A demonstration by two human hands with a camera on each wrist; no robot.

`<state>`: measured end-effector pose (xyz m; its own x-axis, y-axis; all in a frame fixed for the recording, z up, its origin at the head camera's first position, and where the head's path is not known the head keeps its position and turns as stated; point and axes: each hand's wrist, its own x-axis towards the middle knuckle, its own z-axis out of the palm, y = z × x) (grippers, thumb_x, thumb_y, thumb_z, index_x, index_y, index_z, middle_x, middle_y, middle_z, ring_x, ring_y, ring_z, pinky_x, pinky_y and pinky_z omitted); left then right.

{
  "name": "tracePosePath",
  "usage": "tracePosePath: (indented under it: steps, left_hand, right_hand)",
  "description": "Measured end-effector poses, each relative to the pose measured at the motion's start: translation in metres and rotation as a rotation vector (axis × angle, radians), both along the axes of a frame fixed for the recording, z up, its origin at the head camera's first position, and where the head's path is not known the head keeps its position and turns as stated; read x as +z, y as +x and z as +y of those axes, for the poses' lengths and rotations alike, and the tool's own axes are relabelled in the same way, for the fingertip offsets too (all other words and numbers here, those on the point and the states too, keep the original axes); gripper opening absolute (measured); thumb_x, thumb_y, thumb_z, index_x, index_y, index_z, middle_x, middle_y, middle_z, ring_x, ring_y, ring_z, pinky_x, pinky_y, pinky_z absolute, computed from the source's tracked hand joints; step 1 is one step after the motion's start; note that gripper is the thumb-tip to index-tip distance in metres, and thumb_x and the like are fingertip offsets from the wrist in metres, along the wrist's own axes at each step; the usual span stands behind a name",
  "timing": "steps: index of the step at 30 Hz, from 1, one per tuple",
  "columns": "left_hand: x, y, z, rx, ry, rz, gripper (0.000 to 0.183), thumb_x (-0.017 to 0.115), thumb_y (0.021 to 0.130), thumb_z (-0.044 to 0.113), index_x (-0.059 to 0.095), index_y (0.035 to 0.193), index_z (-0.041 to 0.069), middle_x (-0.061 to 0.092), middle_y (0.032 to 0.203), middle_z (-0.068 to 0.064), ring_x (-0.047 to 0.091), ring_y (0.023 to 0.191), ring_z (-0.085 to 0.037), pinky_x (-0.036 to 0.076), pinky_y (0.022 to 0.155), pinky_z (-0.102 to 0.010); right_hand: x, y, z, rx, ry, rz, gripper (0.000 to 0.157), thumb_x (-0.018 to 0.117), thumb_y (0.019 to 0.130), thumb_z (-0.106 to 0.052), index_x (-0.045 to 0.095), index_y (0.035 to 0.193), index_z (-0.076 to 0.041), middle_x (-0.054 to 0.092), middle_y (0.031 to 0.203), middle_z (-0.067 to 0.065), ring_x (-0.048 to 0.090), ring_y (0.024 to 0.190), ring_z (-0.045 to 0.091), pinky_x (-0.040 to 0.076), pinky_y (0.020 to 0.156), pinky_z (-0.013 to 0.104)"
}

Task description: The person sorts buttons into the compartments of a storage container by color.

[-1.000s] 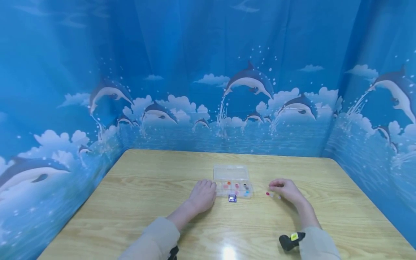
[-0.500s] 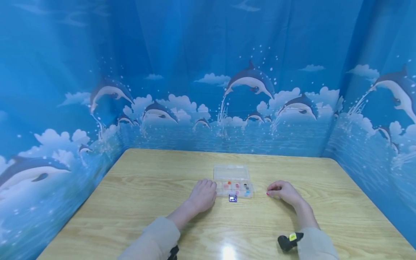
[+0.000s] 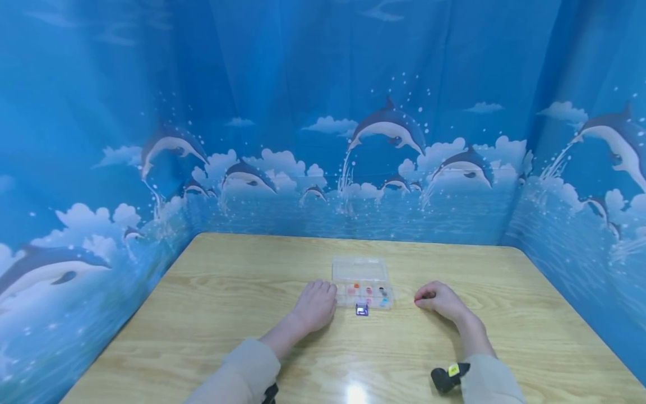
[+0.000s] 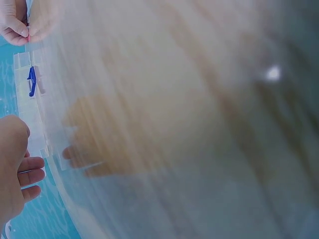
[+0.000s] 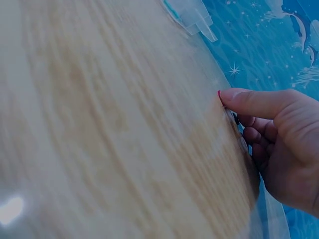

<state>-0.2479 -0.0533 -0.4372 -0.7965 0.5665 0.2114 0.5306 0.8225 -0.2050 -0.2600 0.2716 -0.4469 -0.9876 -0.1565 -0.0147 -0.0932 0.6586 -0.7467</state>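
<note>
My left hand rests on the table against the left end of a clear plastic compartment box, its fingers loosely bent in the left wrist view. The box's lid lies back, away from me. Small orange, pink, dark and blue pieces sit in the compartments. A blue clasp hangs at the box's front. To the right of the box, my right hand pinches a small red disc between thumb and forefinger, close to the tabletop. Its other fingers are curled; dark and pale bits show beneath them.
The wood-grain table spreads around both hands. Blue dolphin-print curtains stand along its back and sides. A black wrist device with a yellow label sits at my right sleeve.
My right hand has moved slightly left and down to the red disc lying on the table and now pinches it. The left hand and the box have stayed put.
</note>
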Motion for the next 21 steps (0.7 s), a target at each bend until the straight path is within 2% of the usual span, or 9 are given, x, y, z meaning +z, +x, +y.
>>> tracePosePath:
  steps: [6,17,21]
  left_hand:
    - [0.0016,0.0009,0.0005,0.011,-0.002,-0.01,0.023,0.049,0.094,0.027,0.055,0.102,0.006,0.055,0.089,-0.004,0.05,0.084,-0.017,0.044,0.077,-0.03]
    - [0.0012,0.0011,0.0006,0.007,-0.011,0.006,0.023,0.049,0.093,0.027,0.055,0.102,0.006,0.056,0.09,-0.004,0.051,0.085,-0.018,0.044,0.078,-0.031]
    - [0.0008,0.001,0.0005,0.004,-0.011,0.012,0.023,0.049,0.093,0.026,0.055,0.102,0.006,0.056,0.09,-0.004,0.051,0.085,-0.018,0.044,0.078,-0.031]
  right_hand:
    - [0.0002,-0.0014,0.0,0.015,0.023,0.003,0.004,0.066,0.082,-0.004,0.067,0.085,-0.003,0.057,0.092,0.007,0.05,0.088,0.022,0.041,0.078,0.04]
    - [0.0011,-0.0008,-0.0011,-0.034,0.027,-0.036,0.006,0.067,0.081,-0.005,0.063,0.083,-0.001,0.054,0.091,0.008,0.048,0.083,0.022,0.04,0.074,0.037]
    - [0.0007,-0.0003,-0.0006,-0.022,0.03,-0.02,0.005,0.067,0.081,-0.006,0.062,0.08,-0.003,0.053,0.089,0.007,0.048,0.082,0.021,0.039,0.073,0.036]
